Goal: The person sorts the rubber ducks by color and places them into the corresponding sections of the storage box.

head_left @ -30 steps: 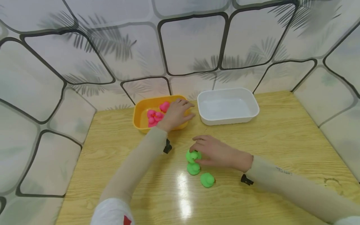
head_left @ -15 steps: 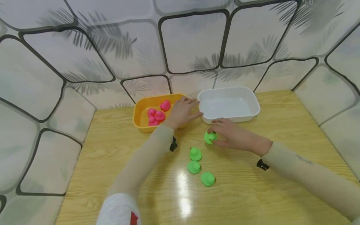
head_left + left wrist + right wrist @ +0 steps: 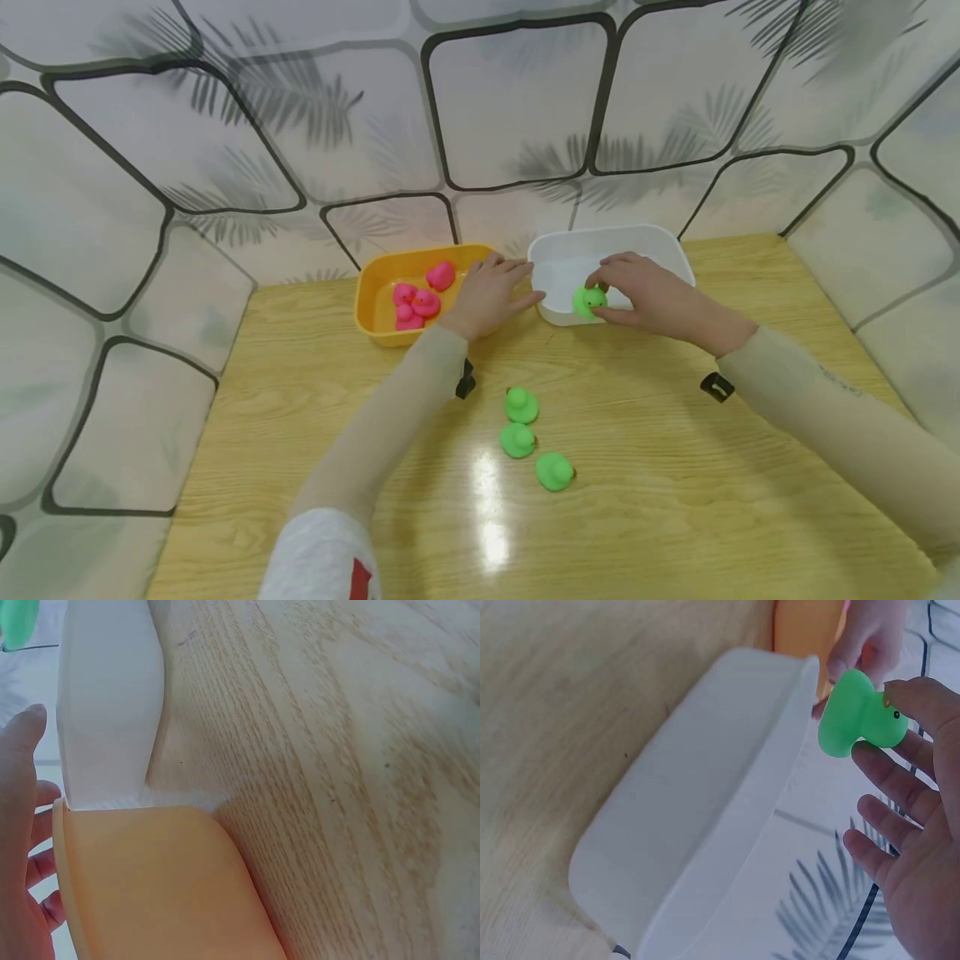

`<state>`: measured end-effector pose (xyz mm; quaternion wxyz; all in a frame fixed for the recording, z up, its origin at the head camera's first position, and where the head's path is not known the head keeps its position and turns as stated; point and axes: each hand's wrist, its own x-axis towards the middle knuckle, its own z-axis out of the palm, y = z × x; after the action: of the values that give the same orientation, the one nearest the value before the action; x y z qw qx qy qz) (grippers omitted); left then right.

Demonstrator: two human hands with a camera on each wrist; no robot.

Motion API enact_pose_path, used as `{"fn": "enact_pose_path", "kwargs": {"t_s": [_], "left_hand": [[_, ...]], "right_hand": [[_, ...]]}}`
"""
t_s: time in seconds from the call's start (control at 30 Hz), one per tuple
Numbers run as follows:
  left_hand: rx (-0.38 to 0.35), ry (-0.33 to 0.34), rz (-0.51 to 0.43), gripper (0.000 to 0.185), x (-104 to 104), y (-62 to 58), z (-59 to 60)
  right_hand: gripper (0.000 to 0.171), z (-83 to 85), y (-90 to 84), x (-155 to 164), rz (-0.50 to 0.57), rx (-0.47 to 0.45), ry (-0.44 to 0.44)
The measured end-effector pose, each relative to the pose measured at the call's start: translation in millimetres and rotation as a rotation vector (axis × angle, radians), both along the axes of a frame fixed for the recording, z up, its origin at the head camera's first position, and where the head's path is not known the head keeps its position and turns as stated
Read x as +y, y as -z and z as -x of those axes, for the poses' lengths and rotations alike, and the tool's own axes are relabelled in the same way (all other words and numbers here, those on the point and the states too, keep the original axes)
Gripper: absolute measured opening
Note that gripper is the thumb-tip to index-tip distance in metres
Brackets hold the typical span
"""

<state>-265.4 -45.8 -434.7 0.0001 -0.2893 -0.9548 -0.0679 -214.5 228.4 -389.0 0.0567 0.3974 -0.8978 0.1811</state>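
Four green ducks: three on the bench near my elbows, one duck pinched in my right hand over the white tub. Three pink ducks in the orange tub; my left hand rests flat, fingers relaxed, on its rim.

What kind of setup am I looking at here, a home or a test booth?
Likely a staged tabletop booth: a wooden table walled in by leaf-printed panels, with only an orange tray, a white tray and toy ducks.
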Motion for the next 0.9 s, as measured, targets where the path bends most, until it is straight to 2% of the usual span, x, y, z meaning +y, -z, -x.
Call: {"fn": "enact_pose_path", "kwargs": {"t_s": [0.17,0.37,0.67,0.9], "left_hand": [[0.002,0.001,0.003,0.069,0.6,-2.6,0.2],[-0.003,0.007,0.001,0.069,2.5,-4.3,-0.2],[-0.008,0.014,0.002,0.067,3.0,-0.9,0.5],[-0.003,0.023,-0.007,0.066,3.9,-1.7,1.8]], "right_hand": [[0.028,23.7,-3.0,4.7,0.013,0.0,0.034],[0.03,43.7,0.6,14.4,-0.026,-0.056,0.11],[0.031,59.1,0.0,28.5,-0.045,-0.141,0.206],[0.033,64.4,2.1,37.1,-0.068,-0.144,0.231]]}}
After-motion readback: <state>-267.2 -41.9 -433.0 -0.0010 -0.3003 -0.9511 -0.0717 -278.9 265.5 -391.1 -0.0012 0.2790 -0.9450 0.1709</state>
